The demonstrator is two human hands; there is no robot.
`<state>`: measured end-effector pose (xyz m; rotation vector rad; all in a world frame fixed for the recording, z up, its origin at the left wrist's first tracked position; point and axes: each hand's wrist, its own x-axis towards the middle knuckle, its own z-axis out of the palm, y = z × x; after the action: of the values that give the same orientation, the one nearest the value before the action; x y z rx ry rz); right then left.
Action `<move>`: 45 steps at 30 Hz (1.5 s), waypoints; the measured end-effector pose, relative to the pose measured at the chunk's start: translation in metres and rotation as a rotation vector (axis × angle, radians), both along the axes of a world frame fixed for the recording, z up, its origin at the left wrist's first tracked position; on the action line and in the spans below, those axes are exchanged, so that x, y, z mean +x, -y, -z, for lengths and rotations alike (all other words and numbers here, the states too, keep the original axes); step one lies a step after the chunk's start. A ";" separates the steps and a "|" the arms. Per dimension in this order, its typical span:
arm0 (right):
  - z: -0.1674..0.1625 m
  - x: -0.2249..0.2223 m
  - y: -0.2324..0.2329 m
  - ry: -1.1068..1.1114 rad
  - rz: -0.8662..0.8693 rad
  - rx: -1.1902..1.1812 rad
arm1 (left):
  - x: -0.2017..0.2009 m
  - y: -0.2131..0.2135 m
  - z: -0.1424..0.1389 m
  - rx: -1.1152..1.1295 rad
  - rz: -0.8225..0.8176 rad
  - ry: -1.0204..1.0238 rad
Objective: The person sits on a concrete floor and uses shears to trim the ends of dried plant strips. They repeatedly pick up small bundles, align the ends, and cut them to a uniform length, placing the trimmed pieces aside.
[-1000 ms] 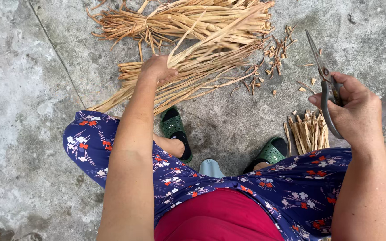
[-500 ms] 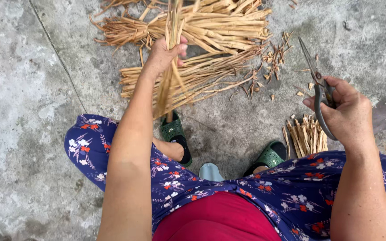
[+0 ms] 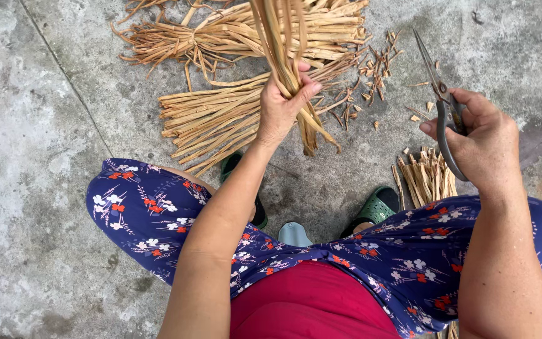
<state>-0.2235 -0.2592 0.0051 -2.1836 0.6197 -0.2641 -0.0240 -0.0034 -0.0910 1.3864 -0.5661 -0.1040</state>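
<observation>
Now left hand [image 3: 280, 110] fist-tight around straw bundle [image 3: 283, 56], long axis near upright, cut ends down; right hand [image 3: 481, 141] grips scissors [image 3: 440, 94], tips pointing up, away.

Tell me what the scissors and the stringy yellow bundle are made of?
The scissors in the right hand look like dull grey metal, bare and unpainted. The bundle in the left hand seems to be dried plant strips, straw-coloured, flat and fibrous, with frayed ends; which plant can't be told.
</observation>
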 end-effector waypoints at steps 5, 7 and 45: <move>-0.002 -0.002 -0.002 0.021 -0.006 0.056 | -0.013 0.008 0.036 0.028 0.036 -0.134; -0.002 -0.002 -0.003 -0.027 0.016 0.042 | -0.014 0.008 0.038 0.051 0.052 -0.105; -0.038 0.019 -0.026 0.232 -0.104 0.450 | 0.031 -0.040 -0.112 0.161 0.281 -0.514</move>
<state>-0.2046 -0.2335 0.0432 -1.7152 0.3881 -0.2863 0.0069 0.0363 0.0207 1.3583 -0.3200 -0.7247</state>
